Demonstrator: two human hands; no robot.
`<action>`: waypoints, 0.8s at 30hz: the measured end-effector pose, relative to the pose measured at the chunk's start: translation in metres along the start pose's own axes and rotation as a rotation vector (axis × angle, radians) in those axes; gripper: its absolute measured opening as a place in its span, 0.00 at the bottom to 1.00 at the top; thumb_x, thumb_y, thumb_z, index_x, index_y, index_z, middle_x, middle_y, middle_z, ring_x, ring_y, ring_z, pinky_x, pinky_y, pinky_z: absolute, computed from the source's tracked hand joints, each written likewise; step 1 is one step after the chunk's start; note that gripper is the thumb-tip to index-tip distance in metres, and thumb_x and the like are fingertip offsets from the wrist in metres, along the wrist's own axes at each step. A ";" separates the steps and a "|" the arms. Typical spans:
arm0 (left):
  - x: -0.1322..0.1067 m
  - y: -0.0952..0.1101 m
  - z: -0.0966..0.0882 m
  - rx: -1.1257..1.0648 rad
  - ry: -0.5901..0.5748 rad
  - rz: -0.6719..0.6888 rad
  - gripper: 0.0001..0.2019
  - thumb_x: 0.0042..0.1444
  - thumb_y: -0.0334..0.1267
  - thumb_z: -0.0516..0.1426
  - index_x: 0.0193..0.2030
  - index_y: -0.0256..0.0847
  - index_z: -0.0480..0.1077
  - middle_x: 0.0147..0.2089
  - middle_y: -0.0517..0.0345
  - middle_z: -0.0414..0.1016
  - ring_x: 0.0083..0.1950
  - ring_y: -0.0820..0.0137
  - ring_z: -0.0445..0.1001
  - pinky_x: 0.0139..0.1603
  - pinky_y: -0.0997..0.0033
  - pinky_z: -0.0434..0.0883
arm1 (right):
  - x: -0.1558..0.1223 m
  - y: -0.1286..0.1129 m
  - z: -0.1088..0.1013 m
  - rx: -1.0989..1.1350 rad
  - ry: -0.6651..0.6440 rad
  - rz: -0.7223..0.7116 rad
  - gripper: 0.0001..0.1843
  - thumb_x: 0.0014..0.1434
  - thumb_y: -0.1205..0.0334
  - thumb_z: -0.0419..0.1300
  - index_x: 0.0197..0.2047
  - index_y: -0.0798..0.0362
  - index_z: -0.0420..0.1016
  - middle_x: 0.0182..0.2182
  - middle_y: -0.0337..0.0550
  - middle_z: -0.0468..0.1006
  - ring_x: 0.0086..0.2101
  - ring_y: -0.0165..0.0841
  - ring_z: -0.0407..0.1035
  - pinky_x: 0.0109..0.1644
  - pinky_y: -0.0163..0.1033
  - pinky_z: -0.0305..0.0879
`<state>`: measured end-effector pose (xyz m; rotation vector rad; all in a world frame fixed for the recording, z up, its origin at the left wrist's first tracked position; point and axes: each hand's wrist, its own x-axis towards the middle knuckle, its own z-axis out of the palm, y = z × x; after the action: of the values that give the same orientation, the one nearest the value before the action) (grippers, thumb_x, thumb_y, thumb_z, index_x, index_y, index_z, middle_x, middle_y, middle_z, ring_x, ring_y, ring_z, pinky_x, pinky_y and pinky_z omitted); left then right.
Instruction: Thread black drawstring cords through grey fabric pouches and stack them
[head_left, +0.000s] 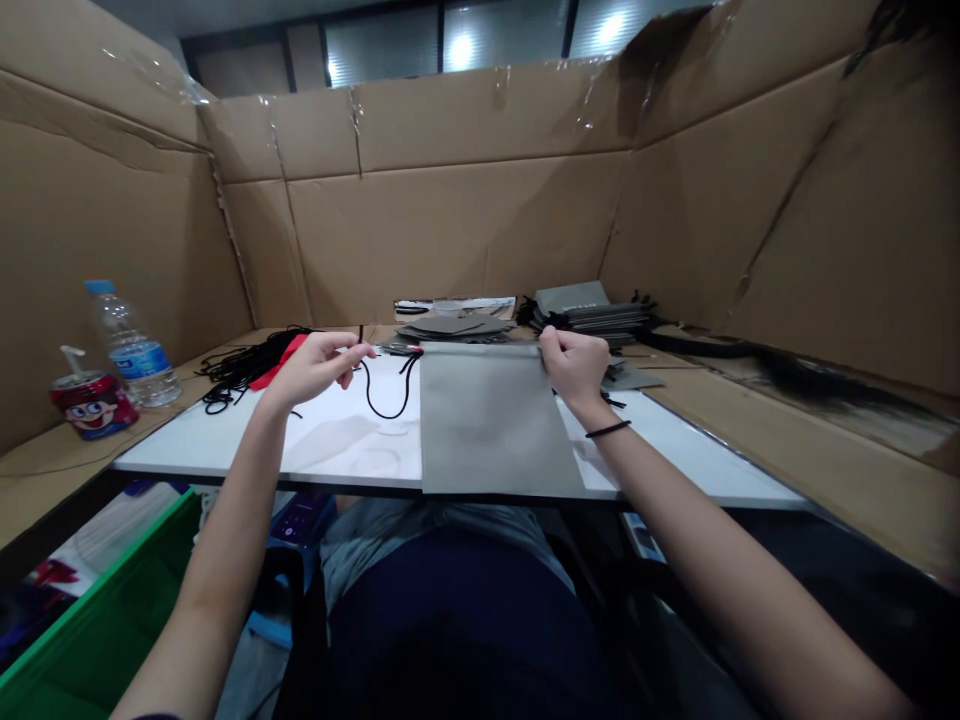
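Observation:
A flat grey fabric pouch (491, 420) lies on the white board (345, 450) in front of me, its lower edge at the board's near rim. My right hand (574, 365) is closed, pinching the pouch's top right corner. My left hand (319, 365) is closed in a pinch on a thin threading tool with a red tip (401, 349) that points into the pouch's top left edge. A black cord (386, 395) loops down from the tool onto the board.
A bundle of black cords (240, 368) with a red piece lies at the left. Stacks of grey pouches (592, 312) sit behind. A water bottle (131, 345) and a red cup (94, 405) stand far left. Cardboard walls (450, 230) enclose the desk; a green bin (97, 620) is below left.

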<state>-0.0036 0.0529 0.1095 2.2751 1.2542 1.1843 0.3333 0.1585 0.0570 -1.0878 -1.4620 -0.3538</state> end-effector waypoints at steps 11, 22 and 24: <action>0.005 -0.002 0.014 0.030 -0.245 -0.038 0.17 0.60 0.49 0.53 0.37 0.35 0.73 0.26 0.60 0.68 0.24 0.76 0.68 0.25 0.77 0.64 | -0.001 -0.003 0.001 0.041 -0.044 -0.023 0.26 0.58 0.52 0.48 0.13 0.52 0.46 0.11 0.35 0.48 0.16 0.25 0.46 0.24 0.37 0.39; 0.005 0.000 0.016 0.056 -0.280 -0.044 0.16 0.60 0.48 0.53 0.34 0.35 0.72 0.23 0.61 0.68 0.24 0.75 0.69 0.25 0.77 0.63 | -0.002 -0.003 0.001 0.045 -0.075 -0.033 0.26 0.58 0.53 0.48 0.13 0.52 0.46 0.11 0.35 0.49 0.16 0.25 0.46 0.24 0.37 0.40; 0.006 -0.001 0.016 0.056 -0.282 -0.036 0.16 0.60 0.48 0.53 0.35 0.35 0.73 0.23 0.60 0.68 0.24 0.75 0.69 0.25 0.77 0.64 | -0.003 -0.004 0.001 0.032 -0.091 -0.041 0.25 0.58 0.53 0.48 0.13 0.52 0.47 0.11 0.36 0.49 0.16 0.25 0.46 0.24 0.37 0.39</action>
<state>0.0098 0.0600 0.1019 2.3477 1.2259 0.7899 0.3294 0.1556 0.0560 -1.0607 -1.5675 -0.3121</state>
